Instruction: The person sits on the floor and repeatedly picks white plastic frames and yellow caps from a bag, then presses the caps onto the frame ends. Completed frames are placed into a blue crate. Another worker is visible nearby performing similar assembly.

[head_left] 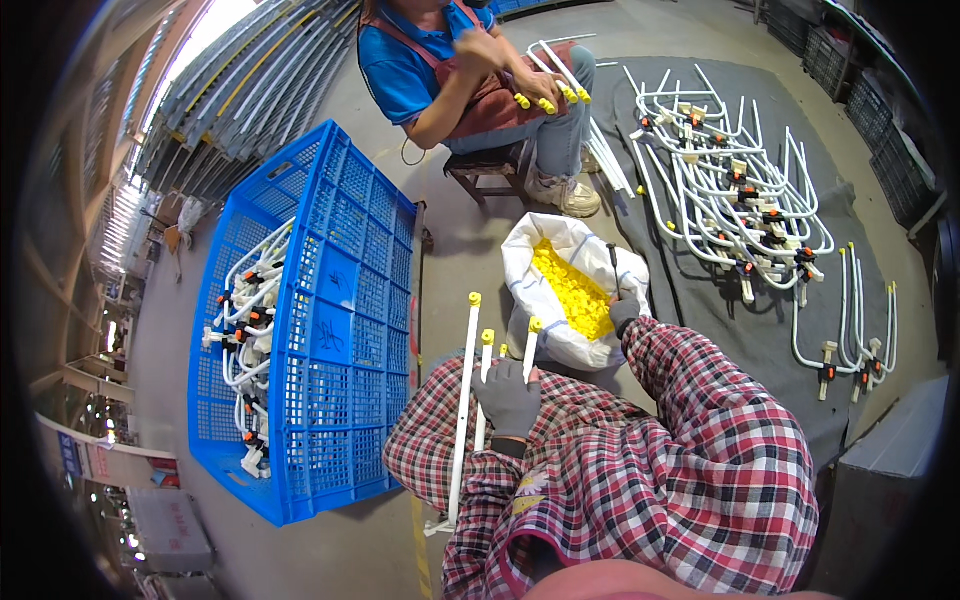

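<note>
My left hand, in a grey glove, is closed around white bent tubes that stand up over my lap. Yellow caps sit on their upper ends. My right hand, in a dark glove, is closed on a slim tool with a dark upper part; its exact kind is unclear. That hand is at the right rim of a white woven sack. Inside the sack lies a heap of small yellow caps.
A blue plastic crate with white tube frames stands at left. Ahead, a seated person holds capped tubes. Many tube frames lie on a grey mat at right. Black crates line the far right.
</note>
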Demonstrator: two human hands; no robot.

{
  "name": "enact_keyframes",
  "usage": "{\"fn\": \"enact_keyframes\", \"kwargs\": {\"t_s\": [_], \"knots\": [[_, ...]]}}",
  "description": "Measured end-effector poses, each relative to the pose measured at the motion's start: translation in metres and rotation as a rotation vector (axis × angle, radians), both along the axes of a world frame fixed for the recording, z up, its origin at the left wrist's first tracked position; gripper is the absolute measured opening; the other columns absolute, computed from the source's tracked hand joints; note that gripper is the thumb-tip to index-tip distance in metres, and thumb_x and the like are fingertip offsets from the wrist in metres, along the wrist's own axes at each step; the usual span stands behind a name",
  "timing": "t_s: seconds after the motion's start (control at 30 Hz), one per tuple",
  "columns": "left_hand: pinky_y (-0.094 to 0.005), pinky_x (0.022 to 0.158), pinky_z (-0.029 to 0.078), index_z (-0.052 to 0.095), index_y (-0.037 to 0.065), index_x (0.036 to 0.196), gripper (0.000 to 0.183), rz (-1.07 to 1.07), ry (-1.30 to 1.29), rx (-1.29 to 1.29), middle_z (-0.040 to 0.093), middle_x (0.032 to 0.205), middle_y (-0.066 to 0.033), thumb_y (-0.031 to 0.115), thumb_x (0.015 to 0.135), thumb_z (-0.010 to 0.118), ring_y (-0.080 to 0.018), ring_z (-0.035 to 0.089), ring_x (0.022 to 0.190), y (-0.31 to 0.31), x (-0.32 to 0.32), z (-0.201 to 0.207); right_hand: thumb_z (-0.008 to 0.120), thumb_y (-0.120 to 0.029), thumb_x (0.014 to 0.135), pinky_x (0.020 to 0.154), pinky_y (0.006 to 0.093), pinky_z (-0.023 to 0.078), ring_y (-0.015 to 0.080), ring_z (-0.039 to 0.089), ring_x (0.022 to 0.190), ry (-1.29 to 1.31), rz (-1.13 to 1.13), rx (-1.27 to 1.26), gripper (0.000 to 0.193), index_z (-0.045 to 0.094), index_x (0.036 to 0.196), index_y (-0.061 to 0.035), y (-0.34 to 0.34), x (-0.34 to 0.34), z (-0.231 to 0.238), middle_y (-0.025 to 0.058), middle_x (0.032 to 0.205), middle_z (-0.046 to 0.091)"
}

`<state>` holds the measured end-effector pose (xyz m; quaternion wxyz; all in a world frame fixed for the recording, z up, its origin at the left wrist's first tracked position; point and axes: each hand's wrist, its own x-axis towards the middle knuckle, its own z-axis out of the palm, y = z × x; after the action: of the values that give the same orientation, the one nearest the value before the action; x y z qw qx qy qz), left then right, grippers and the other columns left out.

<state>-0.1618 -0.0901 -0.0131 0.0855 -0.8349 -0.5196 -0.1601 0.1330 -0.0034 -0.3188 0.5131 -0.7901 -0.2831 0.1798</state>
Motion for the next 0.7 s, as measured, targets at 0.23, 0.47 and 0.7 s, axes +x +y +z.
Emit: {"fn": "enact_keyframes", "kwargs": {"t_s": [0.23, 0.47, 0.7], "knots": [[-0.0524, 0.106, 0.037, 0.069, 0.009, 0.09, 0.03, -0.005, -0.027, -0.004, 0.068, 0.094, -0.0068, 0.039, 0.089, 0.066, -0.0272, 0.062, 0.098, -0.003, 0.004, -0.004, 0.059, -0.004, 0.089, 0.087, 0.0341, 0.053, 0.0231, 0.07, 0.096, 0.459, 0.212, 0.136, 0.025, 0.074, 0.109, -0.0012, -0.027, -0.001, 0.066, 0.0114, 0.104, 0.076], [-0.05, 0.103, 0.038, 0.069, 0.009, 0.091, 0.028, 0.023, -0.032, 0.004, 0.068, 0.09, -0.0075, 0.037, 0.086, 0.07, -0.0271, 0.064, 0.094, -0.005, -0.005, -0.006, 0.062, -0.012, 0.097, 0.078, 0.0233, 0.046, 0.0083, 0.056, 0.085, 0.527, 0.75, 0.487, 0.024, 0.058, 0.119, -0.0038, -0.043, -0.005, 0.329, 0.0045, 0.104, 0.065], [-0.0546, 0.106, 0.035, 0.07, 0.012, 0.106, 0.032, 0.096, 0.066, -0.157, 0.068, 0.104, -0.0067, 0.035, 0.083, 0.071, -0.0261, 0.063, 0.106, 0.005, 0.002, -0.007, 0.058, -0.047, 0.103, 0.055, 0.0208, 0.029, 0.0037, 0.032, 0.058, 0.875, 0.823, 0.669, 0.043, 0.06, 0.11, -0.0048, -0.021, -0.033, 0.387, -0.0064, 0.069, 0.038]]}}
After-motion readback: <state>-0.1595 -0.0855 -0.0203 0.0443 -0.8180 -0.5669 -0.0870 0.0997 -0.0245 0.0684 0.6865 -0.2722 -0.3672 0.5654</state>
